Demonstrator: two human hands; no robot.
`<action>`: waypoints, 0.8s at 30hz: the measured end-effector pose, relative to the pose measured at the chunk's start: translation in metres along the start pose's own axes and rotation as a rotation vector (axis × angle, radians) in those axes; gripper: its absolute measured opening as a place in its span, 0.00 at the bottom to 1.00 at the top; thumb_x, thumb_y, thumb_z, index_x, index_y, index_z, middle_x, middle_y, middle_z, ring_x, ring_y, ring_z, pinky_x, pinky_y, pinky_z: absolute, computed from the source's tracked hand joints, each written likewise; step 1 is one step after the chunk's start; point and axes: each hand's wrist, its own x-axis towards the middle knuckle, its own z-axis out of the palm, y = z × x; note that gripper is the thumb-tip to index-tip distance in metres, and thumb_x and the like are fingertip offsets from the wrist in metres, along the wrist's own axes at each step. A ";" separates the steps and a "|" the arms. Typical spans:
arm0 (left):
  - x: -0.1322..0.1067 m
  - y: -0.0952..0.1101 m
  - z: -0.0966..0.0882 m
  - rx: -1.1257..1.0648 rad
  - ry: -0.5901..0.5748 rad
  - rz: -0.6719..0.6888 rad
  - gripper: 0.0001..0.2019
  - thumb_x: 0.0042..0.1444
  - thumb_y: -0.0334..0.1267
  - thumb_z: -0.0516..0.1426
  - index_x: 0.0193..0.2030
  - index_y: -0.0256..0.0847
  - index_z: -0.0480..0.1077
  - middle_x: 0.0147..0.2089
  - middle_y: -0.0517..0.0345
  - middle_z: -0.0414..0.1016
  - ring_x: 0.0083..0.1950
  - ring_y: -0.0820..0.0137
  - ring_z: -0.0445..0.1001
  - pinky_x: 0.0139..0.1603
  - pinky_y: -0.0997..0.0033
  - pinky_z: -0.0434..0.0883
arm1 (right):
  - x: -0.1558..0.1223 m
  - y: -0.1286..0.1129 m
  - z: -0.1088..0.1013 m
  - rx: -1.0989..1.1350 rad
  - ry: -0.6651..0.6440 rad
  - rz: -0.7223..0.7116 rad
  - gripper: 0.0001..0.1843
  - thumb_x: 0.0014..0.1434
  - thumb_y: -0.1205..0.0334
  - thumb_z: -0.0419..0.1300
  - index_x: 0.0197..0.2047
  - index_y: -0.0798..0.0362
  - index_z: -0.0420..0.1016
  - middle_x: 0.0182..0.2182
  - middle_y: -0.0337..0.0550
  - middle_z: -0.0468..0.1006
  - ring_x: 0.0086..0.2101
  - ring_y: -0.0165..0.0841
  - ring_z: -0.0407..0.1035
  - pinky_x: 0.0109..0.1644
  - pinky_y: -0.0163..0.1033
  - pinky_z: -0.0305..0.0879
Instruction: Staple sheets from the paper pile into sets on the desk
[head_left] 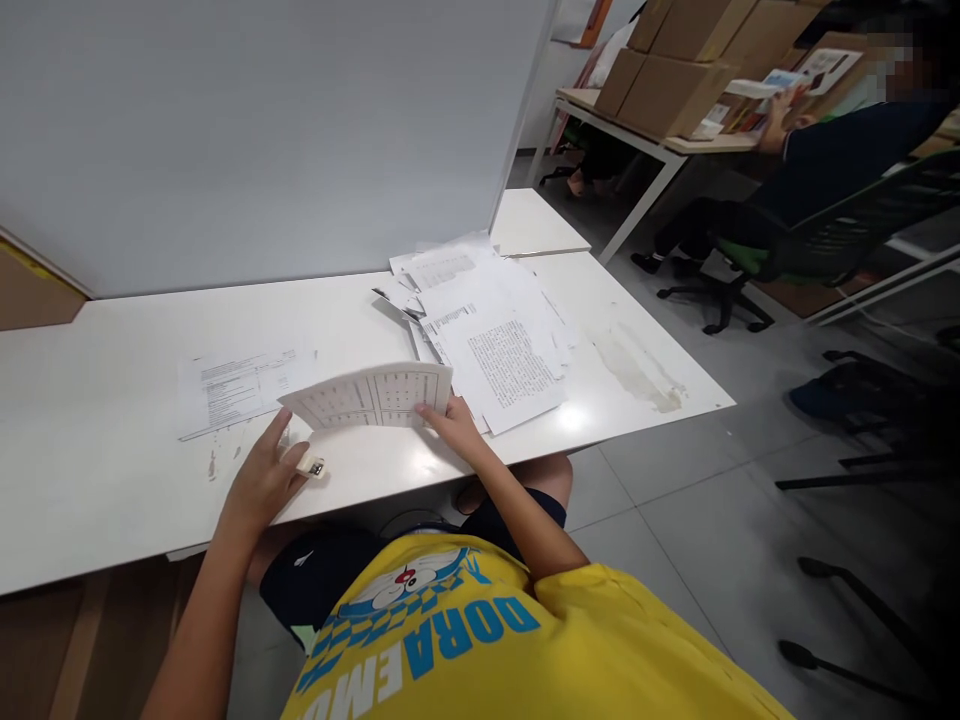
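Note:
My right hand (452,421) pinches the near right edge of a printed sheet with a table on it (371,393), lifted slightly off the white desk (97,440). My left hand (262,478) rests on the desk at the sheet's left corner, closed around a small cream stapler (312,466). A messy pile of printed papers (487,330) lies just right of the held sheet. A single printed page (240,388) lies flat to the left.
A grey partition panel (262,130) stands along the desk's far edge. At the back right another person sits on a green chair (817,235) at a table stacked with cardboard boxes (675,60). Chair legs (855,620) stand on the tiled floor at right.

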 end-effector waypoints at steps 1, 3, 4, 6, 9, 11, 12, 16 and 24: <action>-0.001 0.000 0.000 -0.001 0.009 0.010 0.24 0.52 0.29 0.63 0.56 0.44 0.63 0.76 0.38 0.47 0.68 0.47 0.66 0.54 0.54 0.77 | 0.001 -0.002 -0.001 -0.002 -0.001 0.009 0.17 0.59 0.51 0.60 0.45 0.54 0.79 0.45 0.51 0.82 0.48 0.46 0.76 0.52 0.51 0.72; -0.001 -0.001 0.000 -0.001 0.052 0.030 0.24 0.53 0.29 0.62 0.56 0.44 0.62 0.74 0.37 0.52 0.70 0.47 0.64 0.58 0.50 0.75 | 0.004 -0.006 -0.006 -0.029 0.011 0.020 0.16 0.59 0.53 0.60 0.46 0.53 0.79 0.45 0.49 0.82 0.47 0.46 0.76 0.51 0.51 0.73; -0.001 -0.002 0.000 -0.002 0.072 0.031 0.24 0.54 0.29 0.62 0.56 0.44 0.62 0.72 0.36 0.56 0.70 0.47 0.64 0.60 0.47 0.73 | 0.005 -0.008 -0.008 -0.051 0.015 0.042 0.16 0.59 0.54 0.61 0.46 0.53 0.79 0.44 0.49 0.83 0.46 0.45 0.76 0.51 0.51 0.73; -0.002 -0.005 0.001 -0.016 0.078 0.006 0.24 0.55 0.30 0.61 0.57 0.44 0.61 0.65 0.37 0.67 0.66 0.50 0.69 0.63 0.43 0.70 | 0.007 -0.010 -0.015 -0.062 0.029 0.125 0.13 0.59 0.57 0.61 0.44 0.54 0.79 0.43 0.49 0.83 0.46 0.44 0.77 0.51 0.51 0.73; -0.003 -0.009 0.005 -0.030 0.045 -0.046 0.23 0.58 0.32 0.59 0.59 0.43 0.60 0.52 0.44 0.76 0.54 0.56 0.77 0.62 0.45 0.71 | 0.007 -0.011 -0.029 0.046 0.012 0.288 0.12 0.57 0.64 0.62 0.44 0.56 0.79 0.44 0.51 0.83 0.46 0.42 0.77 0.54 0.50 0.73; -0.004 -0.010 0.008 -0.015 0.049 -0.082 0.22 0.58 0.34 0.59 0.59 0.43 0.61 0.48 0.47 0.77 0.49 0.57 0.77 0.60 0.46 0.72 | 0.005 -0.015 -0.040 0.126 -0.050 0.377 0.11 0.55 0.67 0.64 0.43 0.57 0.79 0.43 0.52 0.84 0.45 0.42 0.78 0.56 0.50 0.73; -0.005 -0.009 0.009 -0.009 0.063 -0.116 0.21 0.57 0.34 0.59 0.58 0.43 0.62 0.47 0.47 0.77 0.49 0.57 0.77 0.59 0.46 0.72 | 0.004 -0.018 -0.046 0.151 -0.108 0.408 0.11 0.54 0.68 0.65 0.42 0.57 0.79 0.42 0.52 0.84 0.45 0.42 0.78 0.57 0.50 0.72; -0.012 -0.003 0.011 -0.054 0.098 -0.331 0.18 0.57 0.36 0.58 0.55 0.42 0.65 0.48 0.46 0.76 0.50 0.56 0.76 0.53 0.50 0.74 | 0.010 -0.030 -0.057 0.144 -0.393 0.464 0.11 0.49 0.68 0.69 0.39 0.57 0.79 0.38 0.49 0.85 0.44 0.41 0.79 0.59 0.51 0.72; -0.017 -0.002 0.021 -0.155 0.030 -0.227 0.15 0.60 0.41 0.56 0.53 0.43 0.65 0.47 0.46 0.77 0.48 0.57 0.76 0.48 0.53 0.74 | 0.033 -0.038 -0.038 -0.107 -0.620 0.502 0.11 0.48 0.69 0.70 0.37 0.56 0.79 0.40 0.47 0.84 0.42 0.38 0.78 0.60 0.51 0.72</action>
